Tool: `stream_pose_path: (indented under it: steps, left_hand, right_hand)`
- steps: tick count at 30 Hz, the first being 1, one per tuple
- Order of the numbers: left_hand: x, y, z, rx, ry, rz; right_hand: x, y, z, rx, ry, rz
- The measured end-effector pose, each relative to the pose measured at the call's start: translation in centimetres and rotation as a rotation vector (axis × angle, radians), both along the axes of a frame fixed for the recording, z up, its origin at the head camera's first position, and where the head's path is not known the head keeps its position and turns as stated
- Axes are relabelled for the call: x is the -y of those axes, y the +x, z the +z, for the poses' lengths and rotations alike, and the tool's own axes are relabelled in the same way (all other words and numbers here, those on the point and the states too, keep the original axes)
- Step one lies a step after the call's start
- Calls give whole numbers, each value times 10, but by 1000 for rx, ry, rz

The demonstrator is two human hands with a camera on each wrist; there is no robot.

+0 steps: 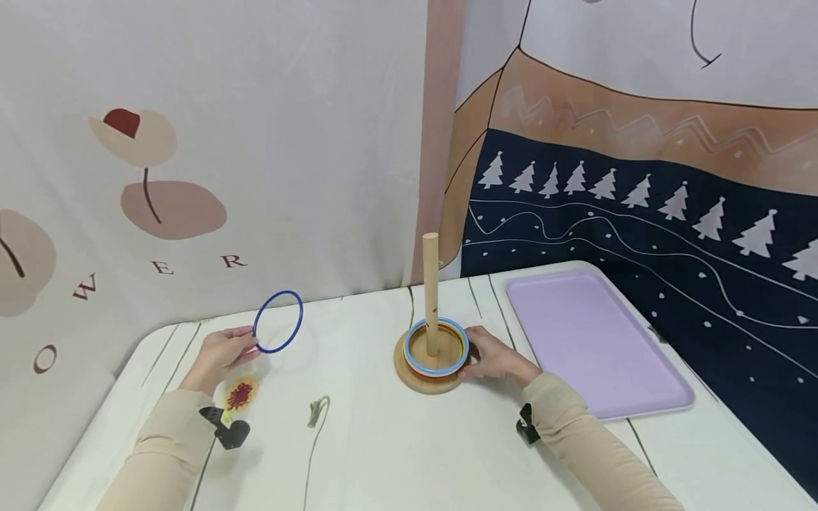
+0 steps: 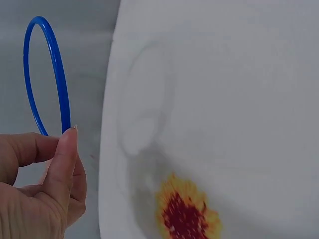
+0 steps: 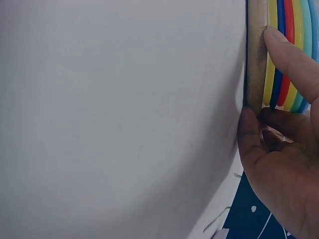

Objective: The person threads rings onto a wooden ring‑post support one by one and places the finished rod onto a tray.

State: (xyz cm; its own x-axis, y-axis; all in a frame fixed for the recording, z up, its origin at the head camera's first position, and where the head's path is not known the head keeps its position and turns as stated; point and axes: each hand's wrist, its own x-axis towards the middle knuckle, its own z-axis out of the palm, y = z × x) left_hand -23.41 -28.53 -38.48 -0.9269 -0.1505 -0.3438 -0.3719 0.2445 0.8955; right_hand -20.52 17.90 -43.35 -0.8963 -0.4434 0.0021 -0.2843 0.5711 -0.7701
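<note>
My left hand (image 1: 225, 353) pinches a thin blue ring (image 2: 60, 84) between thumb and fingertips, holding it up on edge above the table at the left. A wooden ring-toss stand (image 1: 409, 380) stands mid-table, its upright peg (image 1: 431, 284) rising through several stacked rings. A light blue ring (image 1: 441, 372) lies on top; yellow, dark blue, red and teal edges show in the right wrist view. My right hand (image 1: 491, 353) grips the stand at its right side, thumb at the lowest yellow ring (image 3: 270, 79) and fingers at the wooden base's edge (image 3: 255, 69).
A lilac tray (image 1: 588, 341) lies on the table to the right, just behind my right forearm. The white tablecloth (image 1: 364, 454) has printed flowers and stems. Patterned curtains (image 1: 287, 142) hang close behind the table's back edge.
</note>
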Motion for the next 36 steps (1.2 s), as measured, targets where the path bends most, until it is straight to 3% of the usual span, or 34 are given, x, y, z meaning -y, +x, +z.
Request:
stream_pose_path:
  steps: [9,18,29,31,36]
  left_hand:
    - [-29,0,21,-114,123,-42]
    - [-56,5,46,-194,245,-123]
    - [-91,11,76,-260,270,-230]
    - [-99,13,83,-263,278,-240]
    - [-116,16,96,-274,309,-274]
  right_hand:
    - [0,0,-1,-20,-6,6]
    - [0,1,-1,25,-47,1]
    - [-2,0,-1,-3,-73,22]
    - [-5,-3,-9,-33,-91,51]
    - [-4,-3,-9,-9,-94,46]
